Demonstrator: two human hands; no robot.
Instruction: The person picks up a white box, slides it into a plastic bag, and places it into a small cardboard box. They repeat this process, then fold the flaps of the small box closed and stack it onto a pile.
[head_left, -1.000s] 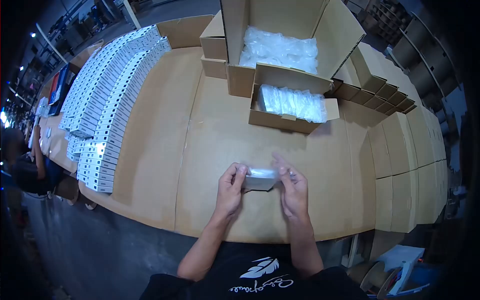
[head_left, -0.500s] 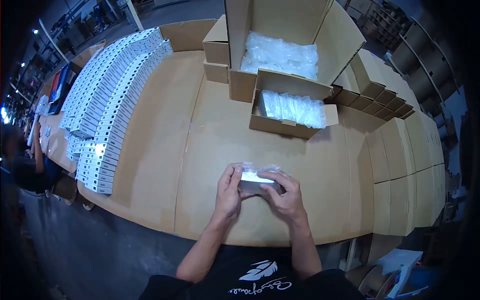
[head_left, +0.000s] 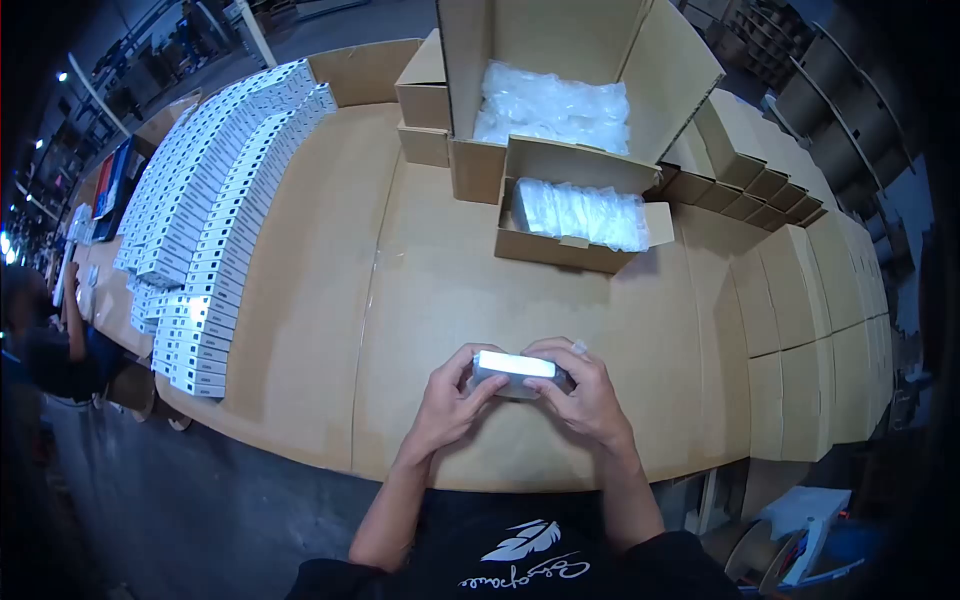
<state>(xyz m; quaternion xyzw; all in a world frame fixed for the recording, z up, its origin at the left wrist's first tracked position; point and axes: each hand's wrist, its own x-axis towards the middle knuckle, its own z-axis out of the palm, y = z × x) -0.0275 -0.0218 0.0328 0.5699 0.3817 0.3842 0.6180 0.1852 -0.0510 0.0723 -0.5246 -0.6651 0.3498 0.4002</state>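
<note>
A small grey-white box-shaped item (head_left: 515, 366) with a bright top face is held over the cardboard-covered table (head_left: 440, 300). My left hand (head_left: 452, 398) grips its left end, thumb on the near side. Around its right end my right hand (head_left: 583, 390) is closed, and a small clear scrap shows by the index finger. Beyond the hands, a small open carton (head_left: 565, 252) holds a row of clear plastic-wrapped items (head_left: 583, 213). Behind it stands a larger open carton (head_left: 668, 70) with clear plastic bags (head_left: 555, 108) inside.
Long stacks of white boxes (head_left: 215, 230) line the table's left side. Closed brown cartons (head_left: 800, 290) are stacked at the right. Another person (head_left: 50, 330) is at the far left. A spool (head_left: 750, 555) sits below the table at the lower right.
Both hands have shifted their hold on the item, with the thumbs now on its near side. The clear film that stuck up behind it is no longer visible there. The view has shifted slightly.
</note>
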